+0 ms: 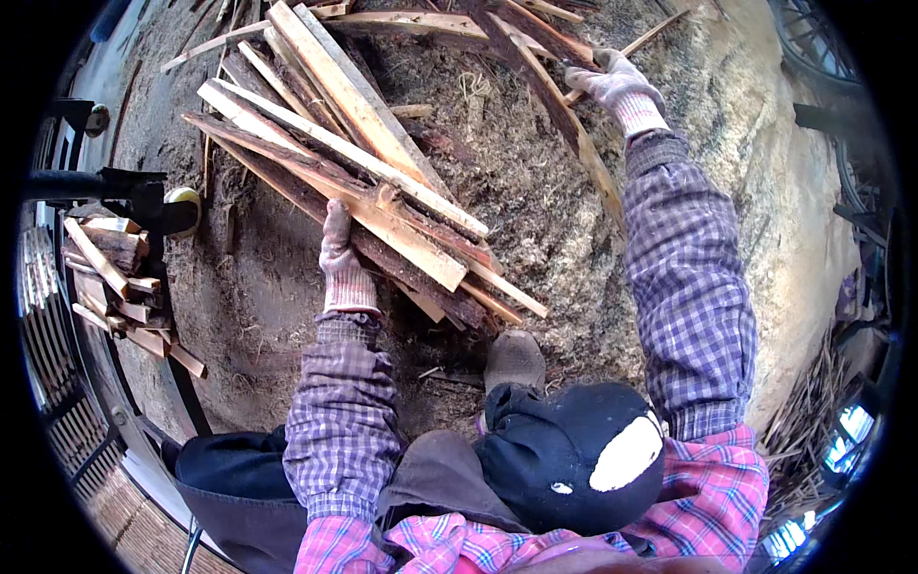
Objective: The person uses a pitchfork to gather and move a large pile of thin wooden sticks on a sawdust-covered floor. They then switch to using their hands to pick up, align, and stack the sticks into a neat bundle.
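Observation:
My left hand (344,256), in a pale knit glove, holds a bundle of split wood strips (382,215). Its thumb lies over the near side, while the other fingers are hidden beneath the wood. Several strips have pale sawn faces; others carry dark bark. Farther off to the right, my gloved right hand (620,88) is closed around a thin wood stick (655,34), its fingertips partly hidden. A long bark-edged strip (547,91) passes right beside these fingers and slants down toward me.
More loose strips (411,21) lie at the far side. Sawdust and bark bits (535,206) cover the ground. At left is a stack of short cut wood (115,277) beside a dark metal frame (124,196). A spoked wheel (818,43) stands far right, with thin sticks (808,435) lower right.

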A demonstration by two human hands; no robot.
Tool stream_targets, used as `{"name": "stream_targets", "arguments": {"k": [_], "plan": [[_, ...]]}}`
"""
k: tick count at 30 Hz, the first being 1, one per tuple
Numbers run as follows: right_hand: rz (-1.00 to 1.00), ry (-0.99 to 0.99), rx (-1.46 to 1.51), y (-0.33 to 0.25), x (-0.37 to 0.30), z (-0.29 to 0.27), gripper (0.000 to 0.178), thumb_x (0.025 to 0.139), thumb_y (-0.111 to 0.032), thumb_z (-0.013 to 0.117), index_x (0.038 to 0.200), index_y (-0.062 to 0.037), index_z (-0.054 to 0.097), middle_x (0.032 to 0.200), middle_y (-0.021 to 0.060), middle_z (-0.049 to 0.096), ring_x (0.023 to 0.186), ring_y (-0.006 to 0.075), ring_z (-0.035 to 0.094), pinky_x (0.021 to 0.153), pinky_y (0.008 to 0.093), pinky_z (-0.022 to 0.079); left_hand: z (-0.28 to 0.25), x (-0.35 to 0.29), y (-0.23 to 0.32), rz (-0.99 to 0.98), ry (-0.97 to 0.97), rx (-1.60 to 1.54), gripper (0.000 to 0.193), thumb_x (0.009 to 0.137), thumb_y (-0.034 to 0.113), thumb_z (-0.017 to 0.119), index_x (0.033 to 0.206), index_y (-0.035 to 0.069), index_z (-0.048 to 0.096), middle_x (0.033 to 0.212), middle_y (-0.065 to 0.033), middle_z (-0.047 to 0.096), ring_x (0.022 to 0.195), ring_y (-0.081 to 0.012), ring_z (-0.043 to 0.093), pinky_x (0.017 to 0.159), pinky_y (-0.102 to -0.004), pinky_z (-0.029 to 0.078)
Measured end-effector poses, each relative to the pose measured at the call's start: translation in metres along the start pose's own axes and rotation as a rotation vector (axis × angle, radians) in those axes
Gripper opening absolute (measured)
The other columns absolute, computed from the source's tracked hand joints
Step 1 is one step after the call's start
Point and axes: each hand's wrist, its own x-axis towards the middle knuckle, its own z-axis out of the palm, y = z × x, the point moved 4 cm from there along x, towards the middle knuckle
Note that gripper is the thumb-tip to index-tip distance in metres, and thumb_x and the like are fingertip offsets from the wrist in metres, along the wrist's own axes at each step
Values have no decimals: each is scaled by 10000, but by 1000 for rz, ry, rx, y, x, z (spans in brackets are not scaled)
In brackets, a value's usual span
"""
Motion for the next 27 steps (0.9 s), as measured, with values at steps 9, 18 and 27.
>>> {"name": "stream_targets", "arguments": {"k": [9, 18, 27], "plan": [[84, 411, 378, 51, -180, -9, 659, 744, 48, 587, 1325, -4, 279, 989, 72, 602, 710, 94, 582, 550, 176, 498, 88, -56, -6, 25, -396, 15, 454, 865, 278, 562, 1233, 24, 479, 1213, -133, 528, 1079, -255, 538, 960, -404, 429], [558, 282, -424, 56, -142, 28, 761, 755, -321, 641, 1380, -144, 244, 1035, 95, 608, 848, 195, 612, 729, 317, 518, 81, -56, -6, 110, -177, 162, 558, 836, 336, 564, 1303, 68, 415, 1314, -149, 431, 1201, -278, 429, 1007, -433, 372], [789, -335, 2291, 155, -204, 40, 537, 873, -462, 440, 1204, -41, 416, 904, 187, 496, 683, 211, 542, 570, 317, 560, 73, -37, -12, 81, -253, 65, 616, 822, 399, 570, 1305, 60, 396, 1288, -141, 454, 1156, -277, 463, 978, -420, 398]]}}
